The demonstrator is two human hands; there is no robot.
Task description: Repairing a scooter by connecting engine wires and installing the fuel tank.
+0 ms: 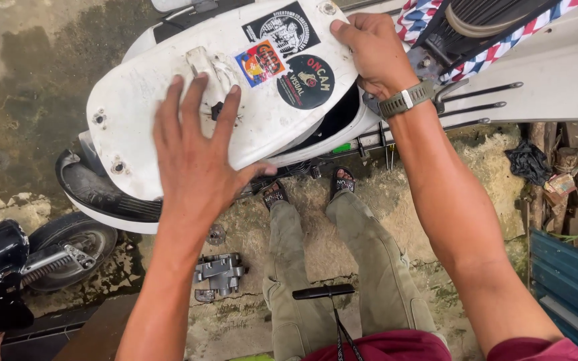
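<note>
The left hand (pixel 195 150) lies flat on top of a big white scooter cover (pixel 168 87), with its fingers spread wide apart and pointing far away. The thumb sticks out to the right and hooks around the near edge of the cover. The left arm reaches up from the near edge of the view, fairly straight. The right hand (pixel 369 50) is on the far right end of the same cover. Its fingers are bent and curl over the edge, so it grips the cover there. The right arm comes in from the near right corner and bends a little at the wrist. A green watch (pixel 406 99) sits on that wrist. The white cover is held up in the air, in the middle and far part of the view, over the scooter body (pixel 556 73). It has three stickers (pixel 289 57) on it. Below the cover is a black tyre (pixel 91 184). On the concrete ground (pixel 483 167) stand the person's two feet in black sandals (pixel 341 182). A grey metal part (pixel 219 274) lies on the ground near the left leg. Another small wheel (pixel 75 247) is on the near left.
</note>
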